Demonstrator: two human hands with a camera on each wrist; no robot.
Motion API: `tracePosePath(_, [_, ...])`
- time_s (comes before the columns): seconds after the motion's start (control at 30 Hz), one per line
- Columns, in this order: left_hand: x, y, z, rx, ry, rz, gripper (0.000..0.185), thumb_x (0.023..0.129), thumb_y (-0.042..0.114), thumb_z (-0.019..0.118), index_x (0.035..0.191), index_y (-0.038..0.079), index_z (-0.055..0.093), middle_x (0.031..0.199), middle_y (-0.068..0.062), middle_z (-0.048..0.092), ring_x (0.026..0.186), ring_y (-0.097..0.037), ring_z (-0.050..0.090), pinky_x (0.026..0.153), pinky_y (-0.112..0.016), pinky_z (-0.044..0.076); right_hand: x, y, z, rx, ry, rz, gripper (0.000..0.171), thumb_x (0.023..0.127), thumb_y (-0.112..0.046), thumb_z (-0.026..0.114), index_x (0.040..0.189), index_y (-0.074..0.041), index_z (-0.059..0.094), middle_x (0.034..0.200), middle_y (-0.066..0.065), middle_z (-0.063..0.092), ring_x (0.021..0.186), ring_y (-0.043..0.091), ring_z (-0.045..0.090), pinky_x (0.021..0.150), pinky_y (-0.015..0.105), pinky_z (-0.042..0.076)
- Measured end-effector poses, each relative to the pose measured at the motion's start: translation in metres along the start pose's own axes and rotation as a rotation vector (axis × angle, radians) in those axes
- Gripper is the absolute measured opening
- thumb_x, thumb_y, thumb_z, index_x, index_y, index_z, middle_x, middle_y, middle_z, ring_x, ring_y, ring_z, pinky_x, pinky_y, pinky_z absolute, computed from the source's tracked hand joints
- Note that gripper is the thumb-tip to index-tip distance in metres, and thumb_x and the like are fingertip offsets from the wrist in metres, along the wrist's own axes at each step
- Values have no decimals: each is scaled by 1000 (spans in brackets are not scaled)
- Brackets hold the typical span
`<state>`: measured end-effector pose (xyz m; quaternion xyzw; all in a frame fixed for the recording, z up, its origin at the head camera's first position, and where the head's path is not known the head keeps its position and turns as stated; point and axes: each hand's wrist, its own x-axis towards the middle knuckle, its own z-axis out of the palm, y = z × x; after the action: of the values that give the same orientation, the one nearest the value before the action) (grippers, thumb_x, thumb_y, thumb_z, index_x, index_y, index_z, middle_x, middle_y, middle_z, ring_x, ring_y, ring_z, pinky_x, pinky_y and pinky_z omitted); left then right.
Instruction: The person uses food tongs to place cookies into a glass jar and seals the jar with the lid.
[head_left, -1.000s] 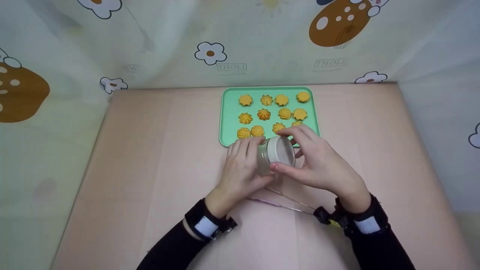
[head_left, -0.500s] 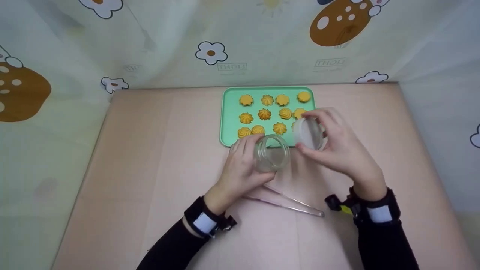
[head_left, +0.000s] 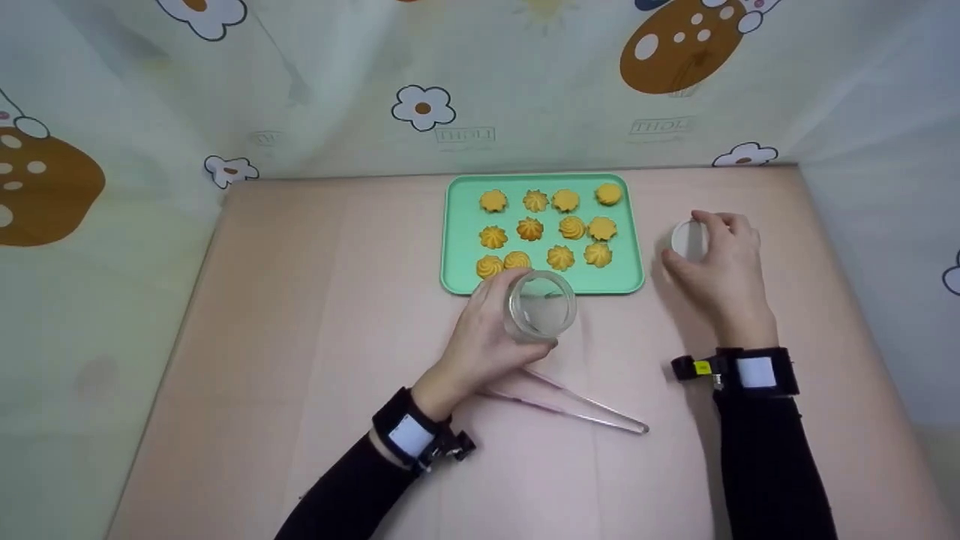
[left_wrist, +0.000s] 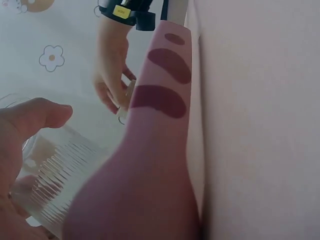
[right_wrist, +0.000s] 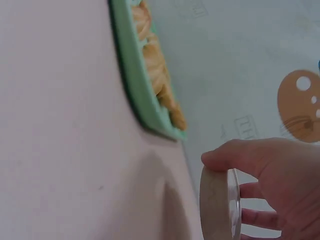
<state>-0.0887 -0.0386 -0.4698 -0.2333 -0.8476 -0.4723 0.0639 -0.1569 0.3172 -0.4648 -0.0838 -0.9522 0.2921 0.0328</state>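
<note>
Left hand [head_left: 480, 341] grips open glass jar [head_left: 540, 306] tilted by cookie tray [head_left: 459, 247]; right hand [head_left: 720, 266] pinches white lid [head_left: 688, 240] aside on worktop [head_left: 315, 315], clearing jar mouth.

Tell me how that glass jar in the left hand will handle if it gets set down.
The glass jar looks empty, so probably light. Ribbed clear walls suggest breakable glass. The left hand holds it tilted; laid sideways, its round body would likely roll.

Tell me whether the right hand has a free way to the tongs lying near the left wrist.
Probably not yet: the right hand grips the lid. The tongs lie uncovered on the table, their handle end beneath the left hand.
</note>
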Motion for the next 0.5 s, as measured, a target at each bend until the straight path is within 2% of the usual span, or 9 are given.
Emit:
tracePosePath(0.13, [0, -6, 2, -93, -13, -63, 89, 73, 22, 100, 147, 8, 54, 141, -11, 66, 132, -26, 63, 112, -47, 53, 4, 9, 6, -17, 0, 5, 78, 94, -31, 81, 159, -1, 51, 158, 31, 41, 144, 51, 36, 115, 72, 40])
tracePosePath(0.33, [1, -11, 4, -135, -21, -75, 89, 72, 22, 101, 147, 10, 54, 142, -7, 66, 133, -24, 62, 114, -45, 51, 7, 15, 12, -34, 3, -9, 74, 97, -28, 78, 159, 1, 50, 160, 31, 40, 143, 51, 35, 114, 71, 38])
tracePosePath(0.5, [3, -15, 1, -207, -70, -107, 91, 73, 23, 101, 150, 13, 53, 145, -6, 66, 135, -26, 62, 116, -46, 49, 8, 19, 15, -44, -27, -3, 74, 100, -28, 77, 160, 2, 47, 163, 32, 39, 145, 52, 33, 115, 71, 36])
